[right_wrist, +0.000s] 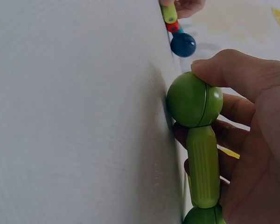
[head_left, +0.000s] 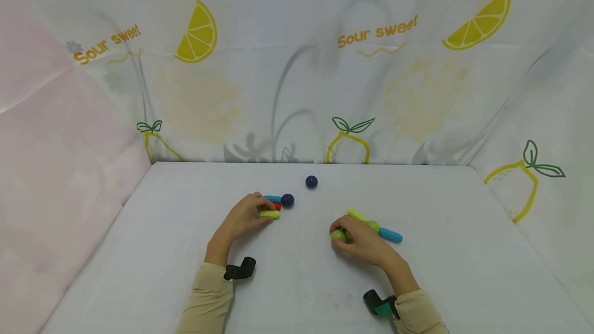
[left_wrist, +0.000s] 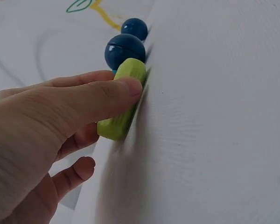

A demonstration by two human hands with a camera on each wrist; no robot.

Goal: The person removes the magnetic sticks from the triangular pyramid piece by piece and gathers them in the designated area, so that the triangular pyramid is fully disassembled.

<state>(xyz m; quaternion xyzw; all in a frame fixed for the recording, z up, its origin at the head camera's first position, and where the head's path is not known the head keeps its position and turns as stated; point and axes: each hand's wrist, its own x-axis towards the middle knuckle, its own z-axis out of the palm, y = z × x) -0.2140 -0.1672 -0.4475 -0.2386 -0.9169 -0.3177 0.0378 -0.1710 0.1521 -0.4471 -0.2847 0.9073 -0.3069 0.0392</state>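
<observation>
My left hand [head_left: 248, 216] lies on the white table, thumb and fingers pinching a yellow-green stick [head_left: 269, 214] [left_wrist: 122, 100]. Right behind that stick lie a red stick [head_left: 276, 206] and a blue stick [head_left: 273, 199], with a dark blue ball [head_left: 287, 200] [left_wrist: 125, 50] at their end. A second dark blue ball [head_left: 311, 181] [left_wrist: 134, 28] sits farther back. My right hand [head_left: 356, 238] grips a chain of green balls and a green stick [right_wrist: 203, 170]; its end ball [head_left: 337, 235] [right_wrist: 194, 99] rests on the table. Past the right hand's fingers a yellow-green stick [head_left: 356, 214], a green ball [head_left: 373, 226] and a blue stick [head_left: 391, 234] stick out.
The white table [head_left: 297, 282] is walled on three sides by a white curtain with lemon prints [head_left: 297, 66], pinkish on the left. Black wrist mounts [head_left: 240, 270] [head_left: 379, 305] sit on both sleeves. In the right wrist view the left hand's sticks [right_wrist: 170, 16] and blue ball [right_wrist: 183, 45] show far off.
</observation>
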